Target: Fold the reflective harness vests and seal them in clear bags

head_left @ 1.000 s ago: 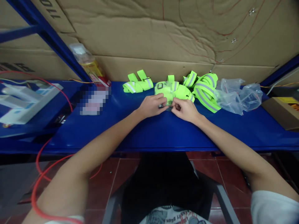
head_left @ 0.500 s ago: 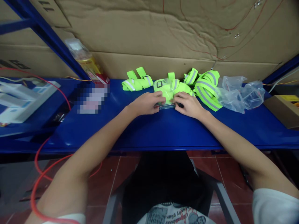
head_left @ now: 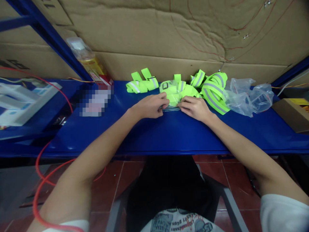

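Note:
A clear plastic bag (head_left: 173,100) with a folded neon-yellow reflective strap inside lies on the blue table in front of me. My left hand (head_left: 154,105) pinches the bag's near left edge with curled fingers. On the near right edge, my right hand (head_left: 193,108) grips the same bag between thumb and fingers. Behind the bag, a loose neon strap (head_left: 142,84) lies to the left. More reflective straps (head_left: 214,90) with grey stripes are heaped to the right, close to my right hand. My fingers cover parts of the bag's near edge.
Crumpled clear bags (head_left: 251,96) lie right of the straps, and a cardboard box (head_left: 292,114) stands at the far right. A bottle (head_left: 85,59) leans at the back left. A white power strip (head_left: 31,103) and a red cable (head_left: 38,180) are on the left.
My fingers have shifted slightly along the bag's near edge, and that edge looks flatter now. The straps and other things stay where they were.

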Available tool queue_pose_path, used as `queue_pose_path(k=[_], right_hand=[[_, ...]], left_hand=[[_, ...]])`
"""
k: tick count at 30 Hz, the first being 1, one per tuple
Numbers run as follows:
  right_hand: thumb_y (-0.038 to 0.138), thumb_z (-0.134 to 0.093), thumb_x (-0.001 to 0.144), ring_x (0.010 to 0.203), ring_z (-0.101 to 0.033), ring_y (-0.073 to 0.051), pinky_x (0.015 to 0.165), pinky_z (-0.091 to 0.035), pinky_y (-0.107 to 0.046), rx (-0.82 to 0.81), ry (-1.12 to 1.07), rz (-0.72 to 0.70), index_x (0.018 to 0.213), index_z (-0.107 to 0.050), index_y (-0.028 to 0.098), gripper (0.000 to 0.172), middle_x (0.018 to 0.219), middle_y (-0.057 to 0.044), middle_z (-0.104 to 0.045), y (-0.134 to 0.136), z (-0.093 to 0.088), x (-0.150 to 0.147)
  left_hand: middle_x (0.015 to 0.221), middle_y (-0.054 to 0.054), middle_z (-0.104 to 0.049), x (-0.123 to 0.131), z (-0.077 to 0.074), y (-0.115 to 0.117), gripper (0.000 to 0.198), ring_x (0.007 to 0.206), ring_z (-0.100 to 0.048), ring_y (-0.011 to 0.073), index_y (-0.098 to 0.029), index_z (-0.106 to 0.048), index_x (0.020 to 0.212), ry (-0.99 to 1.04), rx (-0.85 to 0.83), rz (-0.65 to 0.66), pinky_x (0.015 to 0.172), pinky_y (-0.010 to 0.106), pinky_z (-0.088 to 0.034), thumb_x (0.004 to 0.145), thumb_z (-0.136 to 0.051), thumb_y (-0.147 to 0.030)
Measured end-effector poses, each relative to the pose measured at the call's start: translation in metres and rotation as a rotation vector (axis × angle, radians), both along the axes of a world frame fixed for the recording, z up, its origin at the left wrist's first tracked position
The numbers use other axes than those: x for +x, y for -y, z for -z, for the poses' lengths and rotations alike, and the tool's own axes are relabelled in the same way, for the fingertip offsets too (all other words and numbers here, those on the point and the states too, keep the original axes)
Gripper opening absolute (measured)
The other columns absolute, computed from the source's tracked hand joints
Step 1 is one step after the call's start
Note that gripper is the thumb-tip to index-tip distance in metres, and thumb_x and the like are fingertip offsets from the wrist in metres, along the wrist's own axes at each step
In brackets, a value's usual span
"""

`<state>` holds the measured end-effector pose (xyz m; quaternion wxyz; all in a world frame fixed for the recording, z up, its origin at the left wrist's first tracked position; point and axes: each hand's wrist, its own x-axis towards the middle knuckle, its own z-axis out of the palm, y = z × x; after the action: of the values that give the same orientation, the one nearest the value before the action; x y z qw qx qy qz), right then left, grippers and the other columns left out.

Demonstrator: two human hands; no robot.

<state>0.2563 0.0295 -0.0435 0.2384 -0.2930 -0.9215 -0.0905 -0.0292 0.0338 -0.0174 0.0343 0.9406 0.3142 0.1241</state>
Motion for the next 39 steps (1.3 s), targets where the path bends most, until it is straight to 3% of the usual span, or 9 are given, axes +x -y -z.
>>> queue_pose_path(k=[3,7,11,16,23,29,33,36,39], right_hand=[[0.025,-0.055,0.108,0.082,-0.07,-0.02,0.065,-0.043,-0.032,-0.021,0.042,0.01,0.105,-0.081,0.021,0.027,0.098,-0.006,-0.078,-0.001,-0.001,0.001],[0.022,-0.057,0.101,0.085,-0.069,-0.023,0.066,-0.044,-0.034,0.01,0.055,0.062,0.095,-0.079,0.02,0.024,0.089,-0.007,-0.074,0.001,-0.002,-0.001],[0.029,-0.06,0.1,0.104,-0.069,-0.031,0.083,-0.055,-0.041,0.045,0.032,0.048,0.106,-0.077,0.019,0.021,0.11,-0.013,-0.076,0.005,0.002,-0.01],[0.041,-0.066,0.101,0.133,-0.061,-0.042,0.104,-0.055,-0.058,0.069,0.0,0.086,0.15,-0.063,0.02,0.053,0.151,-0.021,-0.063,0.004,0.007,-0.018],[0.052,-0.074,0.097,0.158,-0.045,-0.046,0.126,-0.044,-0.066,-0.065,-0.066,0.075,0.17,-0.039,0.025,0.085,0.176,-0.019,-0.042,0.004,0.007,-0.02],[0.036,-0.065,0.104,0.154,-0.055,-0.039,0.123,-0.052,-0.058,-0.112,-0.183,0.089,0.17,-0.041,0.026,0.071,0.17,-0.015,-0.052,0.011,0.003,-0.025],[0.047,-0.062,0.107,0.147,-0.063,-0.034,0.124,-0.053,-0.053,-0.201,-0.407,0.074,0.163,-0.051,0.03,0.059,0.162,-0.01,-0.062,0.015,-0.003,-0.023],[0.064,-0.08,0.091,0.138,-0.068,-0.037,0.114,-0.059,-0.054,-0.304,-0.713,0.136,0.157,-0.056,0.029,0.078,0.16,-0.011,-0.062,0.018,-0.01,-0.025],[0.068,-0.095,0.07,0.121,-0.075,-0.036,0.1,-0.065,-0.052,-0.476,-0.967,0.14,0.135,-0.07,0.026,0.082,0.138,-0.01,-0.075,0.019,-0.016,-0.03]], left_hand=[[0.104,0.007,-0.064,-0.001,-0.001,-0.001,0.01,0.071,-0.056,0.0155,-0.019,-0.064,0.09,0.01,0.012,-0.019,0.064,0.03,-0.036,0.081,-0.066,-0.015],[0.078,0.001,-0.068,-0.003,-0.007,0.001,0.011,0.062,-0.058,0.0159,-0.02,-0.065,0.084,-0.008,-0.064,-0.073,0.062,0.03,-0.035,0.082,-0.072,-0.027],[0.066,-0.004,-0.07,-0.003,-0.011,0.003,0.015,0.059,-0.062,0.0174,-0.022,-0.068,0.09,-0.045,-0.074,-0.132,0.061,0.028,-0.035,0.077,-0.074,-0.026],[0.07,-0.004,-0.071,-0.001,-0.002,0.002,0.02,0.063,-0.066,0.0153,-0.021,-0.068,0.098,0.168,0.016,-0.061,0.067,0.026,-0.046,0.078,-0.066,-0.017],[0.071,-0.003,-0.069,0.004,0.012,0.0,0.01,0.064,-0.063,0.0129,-0.022,-0.07,0.09,0.542,0.02,-0.131,0.07,0.026,-0.05,0.08,-0.068,-0.022],[0.084,0.002,-0.07,0.022,0.009,0.009,0.02,0.074,-0.064,0.0165,-0.023,-0.071,0.098,0.924,-0.067,-0.246,0.079,0.032,-0.055,0.094,-0.07,-0.043],[0.113,0.011,-0.072,0.023,0.001,0.019,0.042,0.109,-0.068,0.0278,-0.024,-0.072,0.114,0.879,-0.04,-0.142,0.1,0.043,-0.055,0.093,-0.075,-0.06],[0.138,0.014,-0.066,0.024,-0.005,0.024,0.07,0.14,-0.057,0.0381,-0.025,-0.069,0.13,0.888,-0.077,-0.108,0.112,0.049,-0.051,0.077,-0.091,-0.065],[0.136,0.012,-0.07,0.029,-0.005,0.027,0.079,0.138,-0.062,0.0385,-0.025,-0.07,0.133,0.994,-0.269,-0.142,0.108,0.046,-0.054,0.07,-0.096,-0.065]])
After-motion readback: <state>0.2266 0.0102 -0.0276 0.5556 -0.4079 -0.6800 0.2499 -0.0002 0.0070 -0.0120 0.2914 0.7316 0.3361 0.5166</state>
